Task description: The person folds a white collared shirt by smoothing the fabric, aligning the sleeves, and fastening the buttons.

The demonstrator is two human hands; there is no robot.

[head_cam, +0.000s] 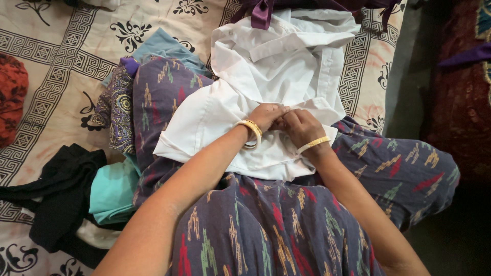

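A crumpled white shirt (pixel 266 66) lies across the lap — left hand (pixel 267 117) and right hand (pixel 302 127), touching, pinch its cloth, fingers curled shut.

Both forearms are bare, with no sleeves in sight. The left hand (pixel 266 116) has a thick gold bangle (pixel 250 132) at the wrist, with a thinner pale ring just beside it on the arm side. The right hand (pixel 303 128) has one slim gold band (pixel 313 144) at its wrist. Below the bangle, over the lap, lies a dark purple-grey garment (pixel 266 225) patterned with small stepped motifs in red, yellow, green and teal.
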